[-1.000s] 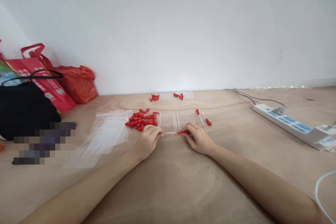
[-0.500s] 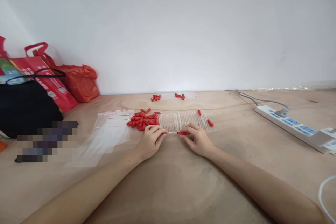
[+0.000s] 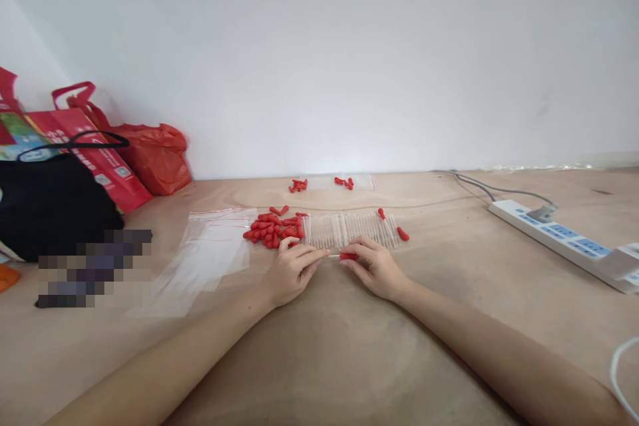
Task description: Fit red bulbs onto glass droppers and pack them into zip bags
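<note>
Between its fingertips my left hand [image 3: 295,271] pinches a thin clear tube [image 3: 333,255]. The fingers of my right hand [image 3: 374,267] are closed on a red rubber bulb [image 3: 348,256], which meets the tube's right end. A row of clear tubes [image 3: 344,230] lies just beyond both hands. The pile of red bulbs [image 3: 269,230] touches the row's left end. Near the right end, one tube carries a red bulb [image 3: 382,213], and another red bulb [image 3: 403,233] lies beside the row.
Flat clear bags [image 3: 202,259] lie left of my left hand. Farther back are a bagged set of tubes [image 3: 319,182] and small red bulbs [image 3: 299,184]. Red bags [image 3: 160,156] and a black bag [image 3: 54,206] stand left; a power strip [image 3: 559,234] lies right.
My left hand's fingers have slid a little right along the tube, closer to the red bulb. Less of the tube shows between my hands. The whole view has shifted slightly.
</note>
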### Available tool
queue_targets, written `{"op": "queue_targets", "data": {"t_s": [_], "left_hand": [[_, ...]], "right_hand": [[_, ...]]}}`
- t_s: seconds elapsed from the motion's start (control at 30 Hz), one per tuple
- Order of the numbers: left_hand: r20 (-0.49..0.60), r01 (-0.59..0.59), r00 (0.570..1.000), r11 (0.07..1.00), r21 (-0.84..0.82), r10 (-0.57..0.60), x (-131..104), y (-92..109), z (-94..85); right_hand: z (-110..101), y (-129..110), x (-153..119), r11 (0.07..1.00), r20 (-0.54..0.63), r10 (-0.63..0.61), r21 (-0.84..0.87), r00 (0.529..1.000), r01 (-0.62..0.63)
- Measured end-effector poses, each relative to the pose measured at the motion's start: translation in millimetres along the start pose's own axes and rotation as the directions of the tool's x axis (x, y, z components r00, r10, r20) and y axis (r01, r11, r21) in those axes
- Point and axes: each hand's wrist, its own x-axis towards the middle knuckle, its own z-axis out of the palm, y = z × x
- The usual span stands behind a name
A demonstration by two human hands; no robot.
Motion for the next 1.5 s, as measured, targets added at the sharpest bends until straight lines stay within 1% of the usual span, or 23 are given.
{"op": "queue_targets", "data": {"t_s": [0.1,0.2,0.33,0.53,0.7,0.87,0.97,1.1,1.27,1.5], "left_hand": [[-0.029,-0.009,1.000,1.000,-0.001,0.009,0.2,0.3,0.8],[-0.049,-0.015,0.999,1.000,0.000,0.015,0.7,0.4,1.0],[-0.045,-0.035,0.998,0.999,-0.016,0.034,1.0,-0.2,0.7],[-0.034,-0.052,0.998,0.999,-0.009,0.051,0.7,-0.9,1.3],[-0.005,-0.051,0.999,0.999,-0.012,0.051,0.6,1.7,0.5],[-0.031,-0.089,0.996,0.996,-0.017,0.089,0.5,4.8,-1.4],[-0.034,-0.093,0.995,0.996,-0.006,0.093,0.2,7.5,-1.9],[-0.038,-0.073,0.997,0.997,0.001,0.073,-0.5,11.2,-1.8],[-0.046,-0.084,0.995,0.996,0.017,0.085,-0.8,13.5,-1.5],[-0.070,-0.108,0.992,0.994,0.000,0.108,0.8,15.1,0.4]], "right_hand": [[0.8,-0.7,0.0,1.000,-0.007,-0.024,0.001,1.000,0.024],[1.4,-1.4,0.0,0.998,-0.014,-0.046,-0.036,0.999,0.045],[1.7,-1.5,0.0,0.992,-0.005,-0.078,-0.101,0.997,0.077],[2.0,1.5,-1.0,0.986,0.015,-0.127,-0.106,0.992,0.128],[2.5,2.9,-2.4,0.981,0.027,-0.137,-0.135,0.990,0.140],[2.8,2.0,-2.4,0.979,0.036,-0.144,-0.142,0.989,0.148],[2.5,0.8,-1.8,0.976,0.052,-0.140,-0.159,0.989,0.147],[0.4,-1.8,-0.7,0.964,0.068,-0.127,-0.226,0.990,0.139],[-2.4,-6.4,0.4,0.933,0.092,-0.145,-0.320,0.985,0.167],[-1.4,-7.8,0.7,0.933,0.100,-0.150,-0.313,0.984,0.174]]}}
